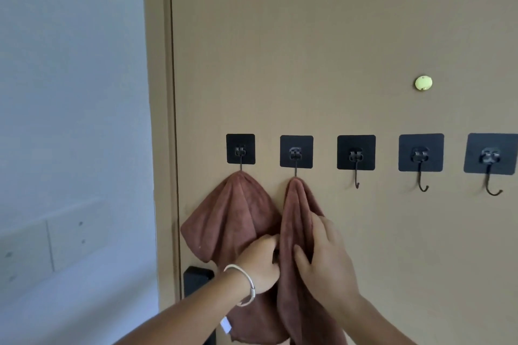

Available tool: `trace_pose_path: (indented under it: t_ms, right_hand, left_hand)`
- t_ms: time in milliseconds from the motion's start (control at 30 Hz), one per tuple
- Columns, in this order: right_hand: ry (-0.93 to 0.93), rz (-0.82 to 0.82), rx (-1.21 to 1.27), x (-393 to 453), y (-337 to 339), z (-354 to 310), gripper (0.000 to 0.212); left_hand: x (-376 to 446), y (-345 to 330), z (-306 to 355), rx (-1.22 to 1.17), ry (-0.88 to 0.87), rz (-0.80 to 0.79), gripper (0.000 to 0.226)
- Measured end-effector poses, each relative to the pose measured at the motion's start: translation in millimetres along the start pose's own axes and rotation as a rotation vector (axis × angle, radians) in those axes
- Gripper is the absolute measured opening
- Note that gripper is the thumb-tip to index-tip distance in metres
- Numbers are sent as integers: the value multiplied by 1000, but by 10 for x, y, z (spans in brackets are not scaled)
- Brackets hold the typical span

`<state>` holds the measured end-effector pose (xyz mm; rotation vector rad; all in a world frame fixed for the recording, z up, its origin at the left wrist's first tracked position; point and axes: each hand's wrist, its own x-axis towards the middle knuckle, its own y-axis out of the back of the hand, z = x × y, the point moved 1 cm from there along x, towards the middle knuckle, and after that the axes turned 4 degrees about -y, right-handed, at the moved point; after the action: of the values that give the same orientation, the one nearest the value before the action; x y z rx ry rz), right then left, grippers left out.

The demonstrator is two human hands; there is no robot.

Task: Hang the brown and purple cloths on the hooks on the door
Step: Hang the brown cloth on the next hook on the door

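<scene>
Two brown cloths hang on the tan door [336, 36]. The first brown cloth [232, 213] hangs from the leftmost hook [240, 149]. A second brown cloth [297, 210] hangs from the hook beside it [296, 152]. My left hand [259, 263], with a bracelet on the wrist, grips the left edge of the second cloth. My right hand [325, 258] lies on that cloth's right side, its thumb pressing into the folds. Three bare hooks [356, 161] [421, 159] [490, 161] follow to the right. No purple cloth is in view.
A small yellow-green round disc [423, 83] is stuck on the door above the hooks. A black door handle [197, 279] sits at the door's left edge, below the first cloth. A pale wall [73, 92] with switch plates [50, 246] lies left of the frame.
</scene>
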<state>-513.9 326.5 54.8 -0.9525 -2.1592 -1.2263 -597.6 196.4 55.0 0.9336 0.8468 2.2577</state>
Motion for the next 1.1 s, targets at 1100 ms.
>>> trace_pose_path:
  t_ms: [1100]
  right_hand:
    - [200, -197, -133, 0, -243, -626, 54]
  left_hand:
    - [-157, 977, -674, 62, 207, 166, 35]
